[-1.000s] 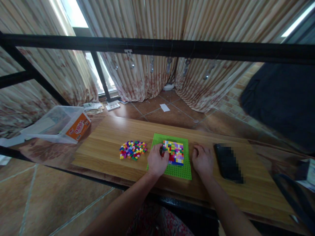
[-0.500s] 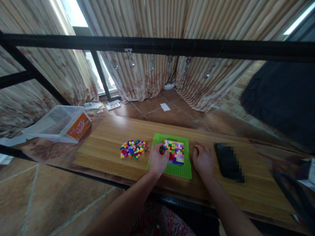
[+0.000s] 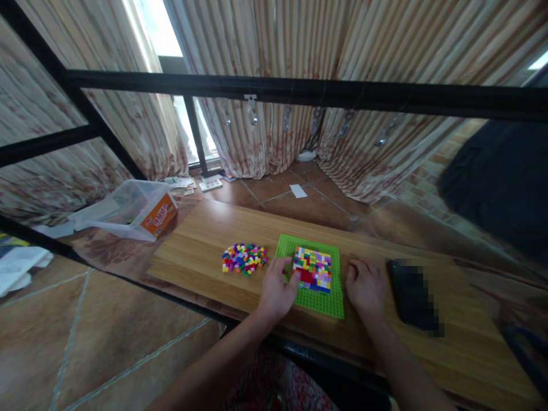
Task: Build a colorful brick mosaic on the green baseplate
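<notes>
My left hand (image 3: 278,286) is at the left side of a patch of small multicoloured bricks (image 3: 314,265) fixed on a green studded baseplate (image 3: 321,303). Its thumb and index finger are apart at the patch's left edge, by the red bricks; no loose brick shows between them. My right hand (image 3: 367,286) rests on the wooden board just right of the baseplate, its fingers loosely curled and nothing visible in them. Left of the baseplate lies a pile of loose small bricks (image 3: 245,258) in mixed colours.
A black, partly pixelated phone-like object (image 3: 411,297) lies right of my right hand. On the far left stands a clear plastic bin (image 3: 128,214) with an orange label. A black metal rail (image 3: 299,97) crosses before the curtains (image 3: 257,45). Papers (image 3: 298,190) lie on the tiled floor.
My view has shifted, so the whole scene sits further right. The left thumb and index finger stay at the brick patch's left edge. My right hand keeps its place beside the baseplate.
</notes>
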Action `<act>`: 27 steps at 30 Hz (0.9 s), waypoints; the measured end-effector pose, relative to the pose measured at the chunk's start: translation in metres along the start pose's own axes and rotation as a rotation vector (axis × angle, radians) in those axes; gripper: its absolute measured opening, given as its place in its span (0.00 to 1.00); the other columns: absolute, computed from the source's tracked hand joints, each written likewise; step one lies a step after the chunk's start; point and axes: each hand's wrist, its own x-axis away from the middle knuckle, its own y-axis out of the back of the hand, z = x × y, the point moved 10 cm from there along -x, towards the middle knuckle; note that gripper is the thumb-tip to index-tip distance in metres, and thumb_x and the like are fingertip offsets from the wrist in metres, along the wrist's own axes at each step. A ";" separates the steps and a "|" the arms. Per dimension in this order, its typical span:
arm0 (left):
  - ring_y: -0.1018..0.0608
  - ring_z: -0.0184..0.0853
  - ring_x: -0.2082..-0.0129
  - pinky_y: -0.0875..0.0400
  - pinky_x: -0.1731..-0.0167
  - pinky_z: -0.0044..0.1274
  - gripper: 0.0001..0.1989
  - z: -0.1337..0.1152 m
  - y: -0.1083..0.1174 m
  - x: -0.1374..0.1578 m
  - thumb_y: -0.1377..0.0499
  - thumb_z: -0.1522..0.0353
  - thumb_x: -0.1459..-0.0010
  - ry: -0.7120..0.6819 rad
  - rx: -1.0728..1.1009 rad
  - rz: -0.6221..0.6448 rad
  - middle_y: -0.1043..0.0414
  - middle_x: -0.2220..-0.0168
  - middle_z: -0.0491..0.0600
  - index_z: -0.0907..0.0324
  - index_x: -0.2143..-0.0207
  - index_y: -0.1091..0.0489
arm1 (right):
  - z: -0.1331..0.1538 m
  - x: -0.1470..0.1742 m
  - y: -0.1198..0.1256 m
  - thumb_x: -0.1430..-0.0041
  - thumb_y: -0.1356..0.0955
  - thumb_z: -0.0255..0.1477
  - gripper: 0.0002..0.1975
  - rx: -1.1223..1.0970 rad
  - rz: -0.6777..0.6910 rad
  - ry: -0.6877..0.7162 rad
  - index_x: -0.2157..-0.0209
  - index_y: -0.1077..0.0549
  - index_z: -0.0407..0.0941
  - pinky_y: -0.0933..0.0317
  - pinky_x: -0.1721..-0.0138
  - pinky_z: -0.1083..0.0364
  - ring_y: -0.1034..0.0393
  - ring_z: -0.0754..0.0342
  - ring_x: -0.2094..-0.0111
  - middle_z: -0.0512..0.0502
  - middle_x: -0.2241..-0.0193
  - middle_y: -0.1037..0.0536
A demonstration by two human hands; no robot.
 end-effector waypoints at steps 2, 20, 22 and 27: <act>0.25 0.34 0.62 0.29 0.58 0.27 0.14 0.000 0.016 0.008 0.43 0.71 0.44 -0.086 -0.082 0.010 0.28 0.57 0.52 0.59 0.54 0.32 | 0.000 0.000 0.000 0.39 0.40 0.29 0.15 0.000 -0.002 0.005 0.60 0.25 0.40 0.43 0.53 0.48 0.35 0.45 0.57 0.36 0.59 0.24; 0.25 0.39 0.62 0.31 0.62 0.28 0.03 0.040 0.089 0.016 0.43 0.69 0.41 -0.137 -0.676 -0.109 0.28 0.63 0.50 0.56 0.64 0.31 | 0.001 0.000 0.002 0.39 0.40 0.28 0.14 0.026 -0.007 0.011 0.60 0.25 0.39 0.40 0.54 0.48 0.33 0.45 0.57 0.36 0.60 0.23; 0.25 0.39 0.62 0.31 0.62 0.27 0.03 0.040 0.087 0.015 0.44 0.69 0.40 -0.160 -0.681 -0.095 0.28 0.63 0.50 0.56 0.64 0.31 | 0.001 0.000 0.003 0.39 0.40 0.28 0.14 0.028 -0.010 0.009 0.60 0.25 0.39 0.41 0.53 0.48 0.33 0.46 0.58 0.36 0.60 0.23; 0.26 0.38 0.64 0.32 0.63 0.27 0.08 0.037 0.083 0.016 0.48 0.68 0.36 -0.220 -0.716 -0.078 0.28 0.65 0.50 0.56 0.64 0.30 | 0.002 0.000 0.003 0.39 0.40 0.28 0.14 0.021 -0.005 -0.007 0.61 0.25 0.40 0.41 0.53 0.48 0.34 0.46 0.57 0.37 0.60 0.23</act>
